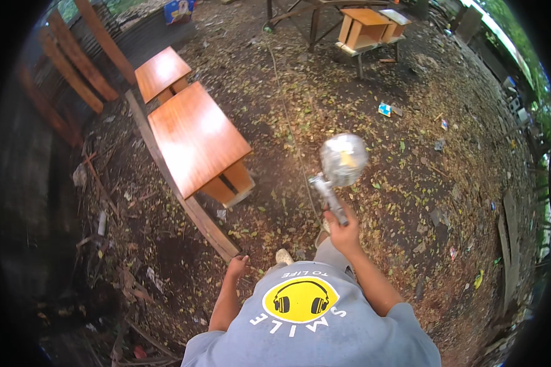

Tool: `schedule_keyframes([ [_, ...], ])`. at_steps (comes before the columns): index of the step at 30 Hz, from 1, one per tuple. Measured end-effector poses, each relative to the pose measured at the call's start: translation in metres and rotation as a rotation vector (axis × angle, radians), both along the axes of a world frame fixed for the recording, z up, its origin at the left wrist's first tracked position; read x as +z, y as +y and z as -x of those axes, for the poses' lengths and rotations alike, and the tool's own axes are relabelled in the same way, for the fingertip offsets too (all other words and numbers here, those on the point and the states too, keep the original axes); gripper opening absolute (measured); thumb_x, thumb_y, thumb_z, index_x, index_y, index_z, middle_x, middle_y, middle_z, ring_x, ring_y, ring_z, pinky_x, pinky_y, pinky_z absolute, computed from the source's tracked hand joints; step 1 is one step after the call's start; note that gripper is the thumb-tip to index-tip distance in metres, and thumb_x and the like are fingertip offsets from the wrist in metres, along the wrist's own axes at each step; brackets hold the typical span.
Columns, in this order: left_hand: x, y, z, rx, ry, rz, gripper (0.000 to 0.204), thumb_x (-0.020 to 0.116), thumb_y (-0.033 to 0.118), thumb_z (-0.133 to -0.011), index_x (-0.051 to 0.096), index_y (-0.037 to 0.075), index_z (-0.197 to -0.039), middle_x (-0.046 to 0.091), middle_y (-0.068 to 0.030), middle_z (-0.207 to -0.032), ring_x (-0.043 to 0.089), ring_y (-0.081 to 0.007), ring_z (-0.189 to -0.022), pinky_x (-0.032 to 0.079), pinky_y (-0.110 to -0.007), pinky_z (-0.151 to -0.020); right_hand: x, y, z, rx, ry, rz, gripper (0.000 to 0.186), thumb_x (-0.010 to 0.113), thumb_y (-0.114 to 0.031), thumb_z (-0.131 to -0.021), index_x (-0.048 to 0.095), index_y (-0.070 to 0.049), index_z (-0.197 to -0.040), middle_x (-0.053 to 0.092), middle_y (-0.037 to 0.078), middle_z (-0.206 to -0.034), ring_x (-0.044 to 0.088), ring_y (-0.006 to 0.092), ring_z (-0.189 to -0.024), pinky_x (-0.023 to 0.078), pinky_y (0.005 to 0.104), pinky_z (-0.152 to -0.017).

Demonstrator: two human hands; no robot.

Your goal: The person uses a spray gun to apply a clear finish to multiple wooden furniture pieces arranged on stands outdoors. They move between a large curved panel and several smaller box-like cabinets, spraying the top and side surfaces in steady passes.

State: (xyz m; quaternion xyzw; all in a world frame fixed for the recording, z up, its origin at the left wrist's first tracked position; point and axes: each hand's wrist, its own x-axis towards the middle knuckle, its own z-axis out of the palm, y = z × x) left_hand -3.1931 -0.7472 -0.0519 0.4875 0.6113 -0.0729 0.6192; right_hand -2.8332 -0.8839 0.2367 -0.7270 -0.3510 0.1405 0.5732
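Observation:
In my right hand (344, 232) is a spray gun (330, 197), its metal body held by the closed fingers. A round, silvery cup (343, 160) with a yellow patch sits at its far end, smeared by motion. My left hand (238, 265) is low, with its fingers curled and no object showing in them. Beside it lies the near end of a long wooden plank (209, 229); whether they touch I cannot tell. Left of centre, a glossy orange-brown wooden cabinet (196, 137) stands by the plank, with a smaller similar piece (162, 70) behind it.
A thin hose or cord (283, 98) runs over the leaf-strewn dirt. Farther back, two more wooden pieces (366, 27) stand on a low bench (361, 52). Upright boards (82, 58) line the left. A blue packet (384, 109) and other litter lie about. Planks (510, 244) lie at the right.

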Motion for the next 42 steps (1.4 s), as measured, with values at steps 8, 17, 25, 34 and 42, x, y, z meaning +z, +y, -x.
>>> schedule_keyframes([
  [8, 0.034, 0.066, -0.173, -0.016, -0.182, 0.041, 0.036, 0.059, 0.025, -0.102, 0.064, -0.008, -0.113, 0.07, -0.013, -0.092, 0.066, -0.02, -0.073, 0.053, -0.033, -0.063, 0.048, -0.005, -0.151, -0.662, 0.699, -0.47, 0.02, 0.056, -0.022, -0.103, 0.061, -0.003, -0.096, 0.056, 0.004, -0.081, 0.045, 0.0121, -0.052, 0.039, 0.0307, -0.047],
  [17, 0.167, 0.085, -0.447, -0.697, -0.655, -0.342, 0.042, 0.067, 0.033, -0.096, 0.066, -0.001, -0.121, 0.073, -0.0122, -0.109, 0.068, -0.0236, -0.105, 0.05, -0.037, -0.096, 0.051, 0.014, -0.328, -0.752, 0.815, -0.908, 0.022, 0.051, -0.029, -0.105, 0.055, -0.008, -0.104, 0.053, 0.003, -0.09, 0.042, 0.0132, -0.059, 0.039, 0.0326, -0.054],
  [25, 0.146, 0.129, -0.556, -1.159, -0.352, -0.524, 0.03, 0.069, 0.035, -0.087, 0.074, 0.01, -0.103, 0.072, -0.0166, -0.087, 0.069, -0.0342, -0.078, 0.054, -0.044, -0.074, 0.107, 0.062, -0.397, -0.318, 0.738, -1.074, 0.037, 0.049, -0.038, -0.105, 0.05, -0.011, -0.131, 0.056, 0.004, -0.102, 0.038, 0.0079, -0.05, 0.034, 0.0246, -0.047],
  [34, 0.124, 0.297, -0.635, -0.421, -0.147, -1.11, 0.023, 0.06, 0.028, -0.093, 0.069, 0.009, -0.085, 0.068, -0.0178, -0.085, 0.066, -0.041, -0.082, 0.052, -0.052, -0.073, 0.132, 0.174, -0.472, -0.351, 0.408, -0.798, 0.047, 0.046, -0.04, -0.106, 0.043, -0.008, -0.141, 0.055, 0.003, -0.1, 0.03, 0.0056, -0.041, 0.027, 0.0214, -0.036],
  [42, 0.154, 0.459, -0.65, -0.007, -0.02, -1.263, 0.025, 0.059, 0.026, -0.092, 0.065, 0.003, -0.081, 0.064, -0.0217, -0.083, 0.061, -0.0429, -0.085, 0.048, -0.053, -0.077, 0.107, 0.361, -0.56, 0.102, 0.569, -0.536, 0.055, 0.048, -0.046, -0.104, 0.039, -0.009, -0.144, 0.055, 0.005, -0.101, 0.029, 0.0048, -0.041, 0.027, 0.0201, -0.036],
])
